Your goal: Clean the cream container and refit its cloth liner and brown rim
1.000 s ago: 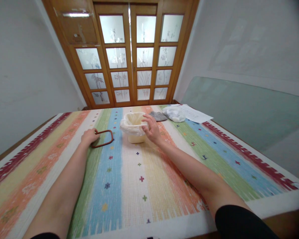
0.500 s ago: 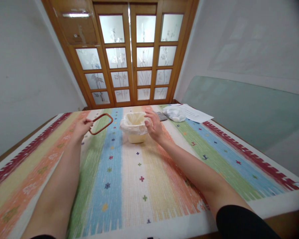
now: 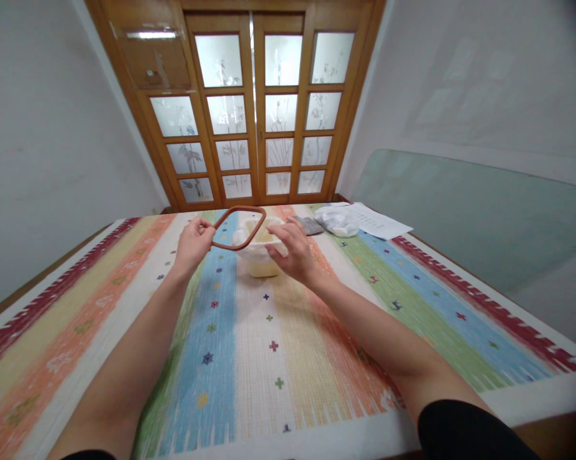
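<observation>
A small cream bin stands on the striped tablecloth, with a clear plastic bag lining it and folded over its rim. My left hand pinches the left end of a brown rounded rectangular ring, which hangs tilted above the left part of the bin. At the bin's right side is my right hand, its fingers apart and curved, holding nothing. The ring and my right hand partly cover the bin's opening.
Behind the bin to the right lie a grey flat item, a crumpled white plastic bag and printed paper sheets. The striped cloth covers the table. Wooden doors with glass panes stand beyond it.
My left hand has moved right with the brown ring, from beside the bin to above it. My right hand has shifted slightly left and down, over the bin's right edge.
</observation>
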Demonstrator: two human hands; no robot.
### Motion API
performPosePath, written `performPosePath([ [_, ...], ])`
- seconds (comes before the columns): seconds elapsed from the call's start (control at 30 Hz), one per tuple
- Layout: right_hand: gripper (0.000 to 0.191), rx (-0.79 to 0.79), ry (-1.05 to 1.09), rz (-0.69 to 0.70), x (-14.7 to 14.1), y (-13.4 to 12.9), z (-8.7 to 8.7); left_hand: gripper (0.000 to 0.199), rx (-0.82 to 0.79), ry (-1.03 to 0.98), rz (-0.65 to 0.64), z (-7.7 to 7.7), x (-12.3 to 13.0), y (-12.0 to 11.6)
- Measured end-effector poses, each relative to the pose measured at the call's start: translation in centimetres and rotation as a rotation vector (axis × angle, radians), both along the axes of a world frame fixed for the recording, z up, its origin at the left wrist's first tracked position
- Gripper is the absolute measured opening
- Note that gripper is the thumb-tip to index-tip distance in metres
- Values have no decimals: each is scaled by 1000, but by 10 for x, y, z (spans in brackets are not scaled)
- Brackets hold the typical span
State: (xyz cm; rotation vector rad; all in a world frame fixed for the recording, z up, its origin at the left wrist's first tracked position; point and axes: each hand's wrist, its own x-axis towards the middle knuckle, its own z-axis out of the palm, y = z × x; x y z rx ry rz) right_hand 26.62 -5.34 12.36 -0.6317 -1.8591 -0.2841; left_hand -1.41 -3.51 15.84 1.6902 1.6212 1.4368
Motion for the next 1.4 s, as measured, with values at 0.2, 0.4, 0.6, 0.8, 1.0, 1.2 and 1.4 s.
performPosePath([
  [0.2,39,-61,-98,87,-2,-5,0,29,46,62,-7,3,17,-18],
  [0.4,25,-134,25,48,-5,-14,9,33,156,59,-42,10,41,-43],
  [0.6,26,-275,128,133,3,-11,26,35,123,-339,-244,7,44,-35],
  [0.8,30,-557,169,272,2,-11,29,38,62,-478,-330,6,35,-25],
  [1.0,23,-547,160,291,1,-11,28,38,64,-434,-475,11,40,-35],
  [1.2,17,-565,255,484,-1,-6,22,19,15,-275,-580,10,54,-48],
  [1.4,13,-589,264,498,-2,-6,18,22,101,-188,-589,15,61,-63],
])
